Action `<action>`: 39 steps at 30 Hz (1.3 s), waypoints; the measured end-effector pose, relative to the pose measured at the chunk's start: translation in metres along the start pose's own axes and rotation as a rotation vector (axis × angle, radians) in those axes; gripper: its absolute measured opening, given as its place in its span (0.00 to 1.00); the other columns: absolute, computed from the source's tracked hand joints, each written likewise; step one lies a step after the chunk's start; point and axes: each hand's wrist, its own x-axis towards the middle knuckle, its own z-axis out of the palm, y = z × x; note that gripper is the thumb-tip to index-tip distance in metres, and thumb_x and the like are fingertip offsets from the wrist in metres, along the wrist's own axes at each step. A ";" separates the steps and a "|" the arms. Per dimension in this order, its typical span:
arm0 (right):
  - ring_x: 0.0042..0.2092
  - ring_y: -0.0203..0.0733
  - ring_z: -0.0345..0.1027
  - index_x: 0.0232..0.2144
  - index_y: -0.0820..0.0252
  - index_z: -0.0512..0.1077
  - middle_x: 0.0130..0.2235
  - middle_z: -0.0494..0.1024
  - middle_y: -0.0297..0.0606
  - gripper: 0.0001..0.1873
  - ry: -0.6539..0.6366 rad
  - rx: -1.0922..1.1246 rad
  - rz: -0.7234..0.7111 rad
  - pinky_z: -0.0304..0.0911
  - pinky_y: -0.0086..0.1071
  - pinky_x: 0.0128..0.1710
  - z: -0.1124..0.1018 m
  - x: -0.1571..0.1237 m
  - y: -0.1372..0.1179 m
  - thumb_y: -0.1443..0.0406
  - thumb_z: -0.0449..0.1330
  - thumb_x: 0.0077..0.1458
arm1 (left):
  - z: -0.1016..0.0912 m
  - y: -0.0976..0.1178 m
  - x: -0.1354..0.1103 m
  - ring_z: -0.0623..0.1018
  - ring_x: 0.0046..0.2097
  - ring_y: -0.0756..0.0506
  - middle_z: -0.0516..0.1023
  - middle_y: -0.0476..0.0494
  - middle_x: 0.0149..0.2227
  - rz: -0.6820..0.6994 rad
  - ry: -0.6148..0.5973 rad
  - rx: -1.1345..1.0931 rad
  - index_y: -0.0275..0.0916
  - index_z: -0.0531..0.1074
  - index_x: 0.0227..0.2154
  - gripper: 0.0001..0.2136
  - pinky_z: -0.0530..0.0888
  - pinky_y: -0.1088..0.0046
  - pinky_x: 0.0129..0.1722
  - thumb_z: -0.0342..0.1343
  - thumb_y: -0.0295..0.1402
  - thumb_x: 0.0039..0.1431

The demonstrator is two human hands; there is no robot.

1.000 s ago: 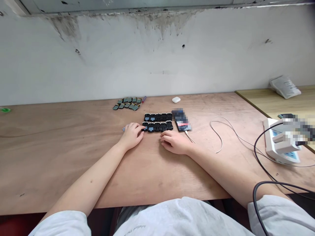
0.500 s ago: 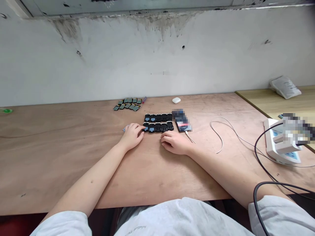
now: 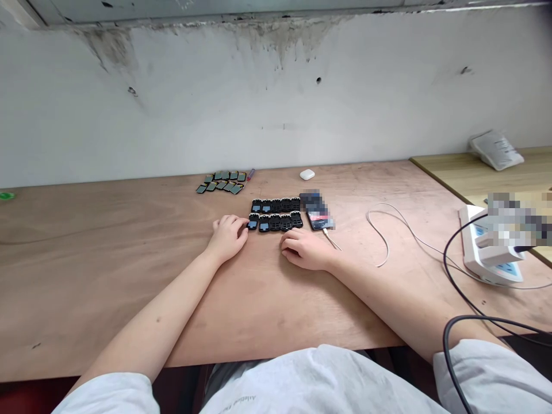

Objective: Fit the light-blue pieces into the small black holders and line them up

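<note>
Two rows of small black plastic housings (image 3: 276, 222) lie on the table, the left ones with light-blue pads inside. My left hand (image 3: 228, 237) rests at the left end of the front row. Its thumb and forefinger are closed at the edge of the leftmost black plastic housing (image 3: 252, 222), which sits slightly tilted beside its neighbour. Just in front of the row's right part, my right hand (image 3: 304, 249) lies on the table with fingers curled under. Whatever those fingers may hold is hidden.
Several small grey-green screens (image 3: 221, 181) lie at the back, beside a screwdriver (image 3: 250, 175). A phone (image 3: 318, 214) with a white cable is right of the housings. A white earbud case (image 3: 307, 174), a power strip (image 3: 489, 244) and a black cable (image 3: 451, 339) are also around.
My left forefinger has drawn back from the top of the leftmost front housing to its edge. That housing has shifted slightly left. A blue bit behind my left hand no longer shows.
</note>
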 end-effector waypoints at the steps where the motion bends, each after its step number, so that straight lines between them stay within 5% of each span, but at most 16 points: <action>1: 0.46 0.46 0.72 0.36 0.58 0.75 0.44 0.79 0.43 0.04 -0.001 -0.003 -0.001 0.69 0.41 0.48 0.000 0.000 0.000 0.69 0.60 0.63 | 0.000 0.000 0.000 0.73 0.56 0.35 0.79 0.37 0.49 0.009 -0.004 -0.003 0.44 0.76 0.50 0.13 0.64 0.51 0.55 0.49 0.37 0.69; 14: 0.46 0.46 0.71 0.36 0.58 0.76 0.45 0.79 0.43 0.04 -0.025 0.004 0.020 0.67 0.40 0.49 -0.001 0.001 -0.001 0.69 0.60 0.63 | -0.006 0.003 -0.001 0.74 0.55 0.36 0.79 0.39 0.49 0.101 -0.030 -0.065 0.43 0.76 0.50 0.14 0.65 0.54 0.54 0.49 0.36 0.69; 23: 0.46 0.46 0.70 0.36 0.58 0.76 0.45 0.79 0.44 0.05 -0.039 -0.003 0.026 0.66 0.40 0.49 -0.002 0.001 -0.002 0.69 0.59 0.64 | 0.002 -0.003 0.001 0.74 0.55 0.34 0.79 0.39 0.47 -0.129 0.063 0.036 0.43 0.77 0.46 0.11 0.63 0.49 0.55 0.53 0.34 0.66; 30: 0.47 0.47 0.71 0.36 0.58 0.76 0.45 0.79 0.44 0.05 -0.042 -0.002 0.023 0.66 0.40 0.49 -0.003 0.001 -0.001 0.69 0.60 0.64 | 0.003 -0.004 0.002 0.73 0.55 0.34 0.79 0.38 0.47 -0.138 0.053 0.050 0.44 0.78 0.44 0.10 0.65 0.50 0.55 0.53 0.35 0.65; 35: 0.47 0.46 0.70 0.36 0.58 0.75 0.45 0.79 0.44 0.06 -0.036 -0.003 0.021 0.66 0.39 0.49 -0.002 0.001 -0.001 0.70 0.58 0.65 | 0.003 -0.003 0.002 0.72 0.57 0.30 0.77 0.32 0.52 -0.261 0.116 0.115 0.41 0.76 0.52 0.16 0.65 0.47 0.56 0.53 0.34 0.64; 39: 0.46 0.46 0.70 0.35 0.59 0.75 0.45 0.79 0.44 0.07 -0.031 -0.005 0.018 0.67 0.39 0.49 -0.001 0.001 -0.001 0.70 0.58 0.65 | 0.002 -0.005 0.003 0.72 0.58 0.28 0.76 0.30 0.53 -0.367 0.042 0.137 0.39 0.76 0.51 0.16 0.66 0.45 0.57 0.52 0.37 0.64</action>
